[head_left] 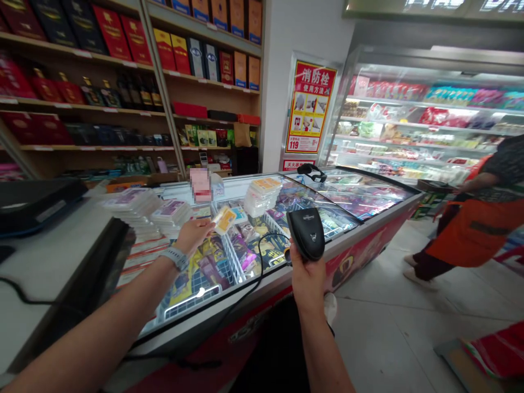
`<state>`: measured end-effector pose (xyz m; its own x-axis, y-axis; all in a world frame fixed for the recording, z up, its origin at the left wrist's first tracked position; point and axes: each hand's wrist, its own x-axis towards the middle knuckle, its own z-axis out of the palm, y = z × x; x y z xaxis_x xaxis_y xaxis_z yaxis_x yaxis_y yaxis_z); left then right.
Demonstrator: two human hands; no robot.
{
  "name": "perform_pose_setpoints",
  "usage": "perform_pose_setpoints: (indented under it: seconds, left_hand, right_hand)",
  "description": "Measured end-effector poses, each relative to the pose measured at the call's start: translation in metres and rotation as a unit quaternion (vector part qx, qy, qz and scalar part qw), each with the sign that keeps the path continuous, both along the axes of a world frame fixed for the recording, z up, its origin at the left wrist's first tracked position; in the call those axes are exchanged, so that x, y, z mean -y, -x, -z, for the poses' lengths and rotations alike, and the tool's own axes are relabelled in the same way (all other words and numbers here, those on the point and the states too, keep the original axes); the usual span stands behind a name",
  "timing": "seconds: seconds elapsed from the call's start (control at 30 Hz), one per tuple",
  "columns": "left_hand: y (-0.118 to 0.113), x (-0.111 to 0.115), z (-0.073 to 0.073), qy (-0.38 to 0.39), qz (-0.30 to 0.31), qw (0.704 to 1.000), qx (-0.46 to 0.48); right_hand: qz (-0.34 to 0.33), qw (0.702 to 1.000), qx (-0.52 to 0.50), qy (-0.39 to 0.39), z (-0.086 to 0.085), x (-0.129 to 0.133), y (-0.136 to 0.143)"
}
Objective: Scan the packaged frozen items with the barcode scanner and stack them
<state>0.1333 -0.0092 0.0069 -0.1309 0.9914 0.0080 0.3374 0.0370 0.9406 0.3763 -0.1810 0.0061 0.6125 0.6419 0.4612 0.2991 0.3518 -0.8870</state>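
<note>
Mid-frame, the left hand (pixel 194 234) pinches a small, flat pack with an orange label (pixel 225 220), its long side slanting up and right. The right hand (pixel 309 278) grips a black scanner (pixel 305 233), right of the pack, apart from it, fat end up. Below, the freezer (pixel 268 287) has wire baskets (pixel 234 256) of bright bags (pixel 213 270).

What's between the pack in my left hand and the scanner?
In the head view, a black cable and bagged goods in the freezer lie between pack and scanner.
</note>
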Motion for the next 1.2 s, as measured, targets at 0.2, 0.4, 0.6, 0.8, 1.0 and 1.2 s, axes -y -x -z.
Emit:
perform_pose_setpoints:
  seconds: [0.2, 0.4, 0.6, 0.8, 1.0, 1.2]
  left_hand:
    - [0.04, 0.03, -0.009, -0.141, -0.044, 0.988, -0.046]
    - [0.06, 0.039, -0.011, -0.225, -0.099, 0.967, -0.071]
    - [0.06, 0.041, -0.015, -0.262, -0.124, 0.952, -0.102]
    - [0.061, 0.04, -0.012, -0.262, -0.14, 0.948, -0.115]
    - [0.061, 0.039, -0.012, -0.267, -0.142, 0.948, -0.102]
    - [0.061, 0.039, -0.012, -0.265, -0.135, 0.95, -0.093]
  right_hand:
    - [-0.017, 0.995, 0.092, 0.018, -0.007, 0.0, 0.012]
    - [-0.102, 0.978, 0.178, 0.04, -0.005, -0.012, 0.034]
    - [-0.158, 0.958, 0.23, 0.067, 0.0, -0.024, 0.05]
    - [-0.167, 0.946, 0.268, 0.072, 0.001, -0.026, 0.055]
    - [-0.179, 0.942, 0.275, 0.075, 0.0, -0.023, 0.055]
    - [-0.18, 0.939, 0.283, 0.075, 0.0, -0.023, 0.055]
